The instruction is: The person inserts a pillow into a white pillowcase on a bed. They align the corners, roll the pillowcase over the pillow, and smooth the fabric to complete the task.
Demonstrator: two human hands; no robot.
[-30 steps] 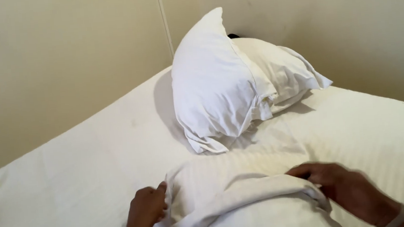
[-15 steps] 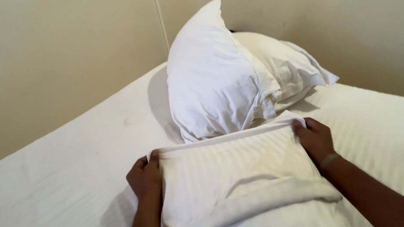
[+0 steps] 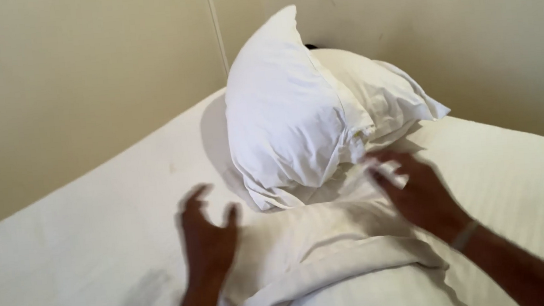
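Note:
A white striped pillow (image 3: 319,241) lies on the bed in front of me, its case bunched in a fold near my body. My left hand (image 3: 207,234) hovers at the pillow's left edge, fingers spread, holding nothing. My right hand (image 3: 416,189) is over the pillow's upper right corner, fingers apart and blurred by motion; whether it touches the fabric is unclear. Just beyond stand two more white pillows: an upright one (image 3: 285,112) and a second one (image 3: 378,91) leaning behind it against the wall.
The bed (image 3: 84,255) is covered with a white sheet and fills a corner between two beige walls (image 3: 69,79). A thin white pipe or cable runs up the wall corner (image 3: 213,20).
Both hands have let go of the pillow's top edge and opened. The pillow now lies flat against the upright pillows, and my hands have moved slightly outward.

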